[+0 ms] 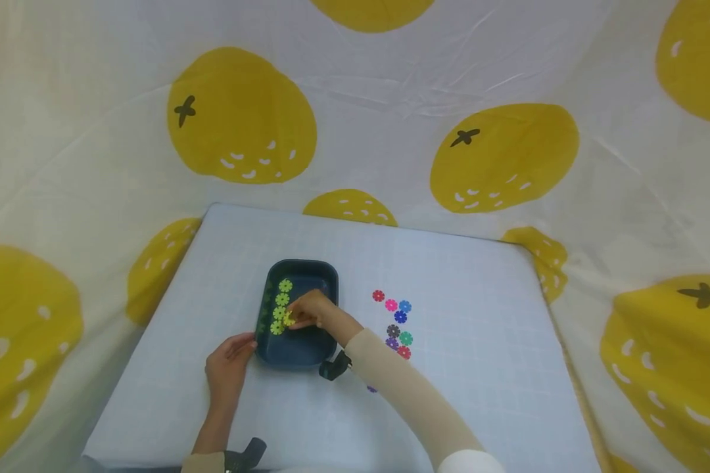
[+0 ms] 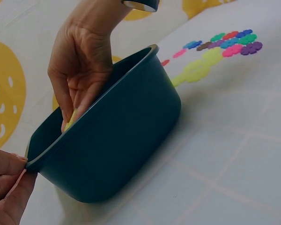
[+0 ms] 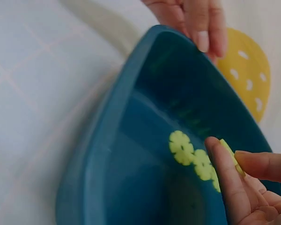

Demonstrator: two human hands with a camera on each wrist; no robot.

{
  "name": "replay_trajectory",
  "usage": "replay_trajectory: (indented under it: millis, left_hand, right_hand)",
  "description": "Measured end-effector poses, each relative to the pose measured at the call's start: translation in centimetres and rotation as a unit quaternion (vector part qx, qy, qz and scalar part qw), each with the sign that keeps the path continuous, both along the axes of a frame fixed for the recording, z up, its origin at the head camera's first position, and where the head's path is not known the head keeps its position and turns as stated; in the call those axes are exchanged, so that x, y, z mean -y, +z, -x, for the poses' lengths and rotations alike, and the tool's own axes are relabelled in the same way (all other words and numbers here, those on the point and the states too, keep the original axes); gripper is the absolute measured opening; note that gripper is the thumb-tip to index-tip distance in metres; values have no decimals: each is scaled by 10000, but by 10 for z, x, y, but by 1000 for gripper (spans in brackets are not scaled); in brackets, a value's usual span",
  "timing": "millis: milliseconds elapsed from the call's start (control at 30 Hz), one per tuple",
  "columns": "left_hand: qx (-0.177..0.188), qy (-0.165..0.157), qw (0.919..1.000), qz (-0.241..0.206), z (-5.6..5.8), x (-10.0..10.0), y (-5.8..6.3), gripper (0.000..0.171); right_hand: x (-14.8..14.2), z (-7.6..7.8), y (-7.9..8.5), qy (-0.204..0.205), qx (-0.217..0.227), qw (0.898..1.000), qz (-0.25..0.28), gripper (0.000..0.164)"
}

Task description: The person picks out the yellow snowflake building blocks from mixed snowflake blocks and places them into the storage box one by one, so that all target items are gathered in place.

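Note:
A dark blue plastic basin (image 1: 298, 360) stands on the table. My left hand (image 1: 227, 368) pinches its near left rim between thumb and fingers, seen also in the left wrist view. My right hand (image 1: 312, 310) reaches down into the basin. Between its thumb and fingertips it pinches a yellow flower-shaped plastic disc (image 3: 232, 157), held on edge above the floor of the basin. Several more yellow flower discs (image 1: 281, 299) lie flat in a line along the basin's left side. In the right wrist view, my right fingers hide part of that line.
Right of the basin, several flower discs (image 1: 391, 305) in red, pink, blue, black, green and purple lie on the white-covered table (image 1: 479, 361). Yellow discs (image 2: 196, 70) lie near them; the right forearm hides these in the head view. A fruit-print cloth (image 1: 373, 85) hangs behind.

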State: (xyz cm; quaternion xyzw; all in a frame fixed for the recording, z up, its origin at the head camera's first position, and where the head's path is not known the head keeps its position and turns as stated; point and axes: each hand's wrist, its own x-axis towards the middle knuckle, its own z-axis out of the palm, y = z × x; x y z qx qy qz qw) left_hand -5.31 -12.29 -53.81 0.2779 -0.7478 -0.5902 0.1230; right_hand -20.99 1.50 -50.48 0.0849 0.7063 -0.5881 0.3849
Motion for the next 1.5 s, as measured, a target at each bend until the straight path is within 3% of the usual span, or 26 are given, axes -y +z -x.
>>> replay_trajectory:
  millis: [267,500,1100,1500]
  left_hand:
    - [60,37,9999,91,-1,-1,-3,21]
    - [130,39,9998,178,1,-1,-2,20]
    - [9,-3,10000,21,-2,1,-1,21]
    - [131,-21,9998,-178,-2,-1,1,23]
  right_hand:
    - [3,-8,-4,234,92,9997,-74,17]
    - [6,-3,4,484,34,9985,-234,20]
    - [11,1,8,1102,252,9913,-674,16]
    - [17,2,14,1278,372,9879,-797,19]
